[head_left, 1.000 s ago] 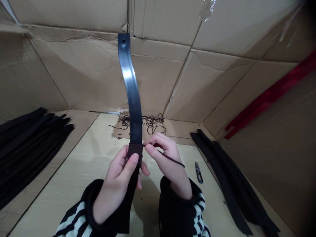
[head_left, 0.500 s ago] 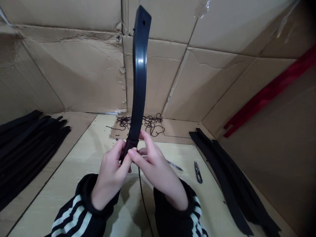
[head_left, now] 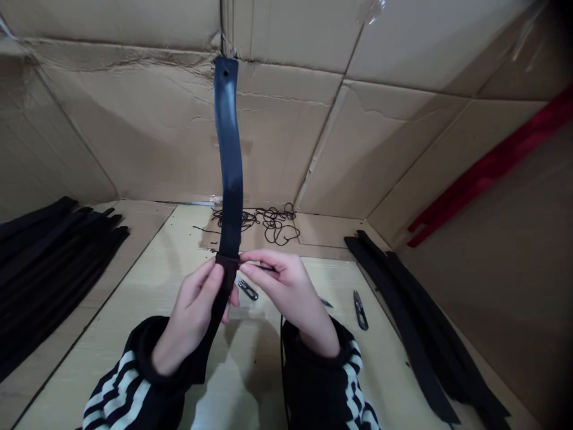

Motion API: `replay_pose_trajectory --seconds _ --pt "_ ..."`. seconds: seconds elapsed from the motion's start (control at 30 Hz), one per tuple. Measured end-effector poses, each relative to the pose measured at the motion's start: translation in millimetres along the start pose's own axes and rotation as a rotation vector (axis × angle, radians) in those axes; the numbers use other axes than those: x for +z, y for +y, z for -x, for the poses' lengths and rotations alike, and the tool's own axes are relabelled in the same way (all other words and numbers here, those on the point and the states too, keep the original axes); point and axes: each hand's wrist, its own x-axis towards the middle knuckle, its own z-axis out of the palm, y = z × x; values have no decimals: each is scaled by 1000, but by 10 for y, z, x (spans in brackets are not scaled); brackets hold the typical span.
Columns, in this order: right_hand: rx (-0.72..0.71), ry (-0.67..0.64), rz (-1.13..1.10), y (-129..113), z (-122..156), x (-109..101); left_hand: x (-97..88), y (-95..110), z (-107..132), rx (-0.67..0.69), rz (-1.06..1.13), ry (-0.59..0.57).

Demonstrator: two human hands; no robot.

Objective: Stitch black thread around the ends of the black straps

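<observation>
A long, curved, glossy black strip (head_left: 228,149) stands upright, with a small hole near its top end. My left hand (head_left: 192,313) is closed around its lower part, on a dark fabric wrap (head_left: 225,278). My right hand (head_left: 286,283) pinches a thin black cord (head_left: 264,268) between its fingertips, right beside the wrap. The cord's lower length is mostly hidden behind my hand and sleeve. Small black-handled thread snips (head_left: 248,289) lie on the board just beyond my fingers.
Second snips (head_left: 360,310) lie to the right, beside a stack of black strips (head_left: 412,322). More black strips (head_left: 54,263) are piled left. Tangled black cord (head_left: 255,222) lies at the back of the pale board (head_left: 147,280). Cardboard walls surround it, with a red strip (head_left: 487,167) at right.
The strip has swung from upright to lean left. My right hand has moved right of the wrap, with the cord pinched at the wrap. Snips now show where my hands covered the board.
</observation>
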Motion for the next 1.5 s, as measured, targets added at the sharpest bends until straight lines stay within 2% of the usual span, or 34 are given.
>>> replay_pose_trajectory --seconds 0.1,0.27,0.5,0.67,0.9,0.97,1.03,1.1,1.2,1.3,1.37,1.43,1.5 --pt "-34 0 20 -32 -4 -30 7 20 28 -58 49 -9" --pt "-39 50 -4 -70 11 -30 -2 21 29 -32 81 -47" --pt "-122 124 126 -96 50 -29 11 -62 -51 -88 190 -103" --pt "-74 68 34 -81 59 50 78 -11 -90 -111 312 -102" --pt "-102 138 255 -28 44 57 171 48 -27 -364 611 -134" --pt "-111 155 330 -14 27 65 205 39 -30 -432 662 -78" --pt "-104 163 351 -6 8 81 234 22 -50 -440 692 -10" --pt "-80 147 286 -3 -5 93 250 -2 -78 -360 675 17" --pt "-3 81 48 -3 -16 81 237 -24 -93 -239 565 -23" --pt "77 18 -135 7 -32 35 195 -9 -65 -252 503 -88" --pt "122 -105 -244 22 -48 7 162 16 -41 -281 522 -178" --pt "154 -241 -353 37 -64 -3 136 34 -24 -300 572 -316" --pt "152 -237 -403 44 -72 8 123 27 -18 -294 575 -418"
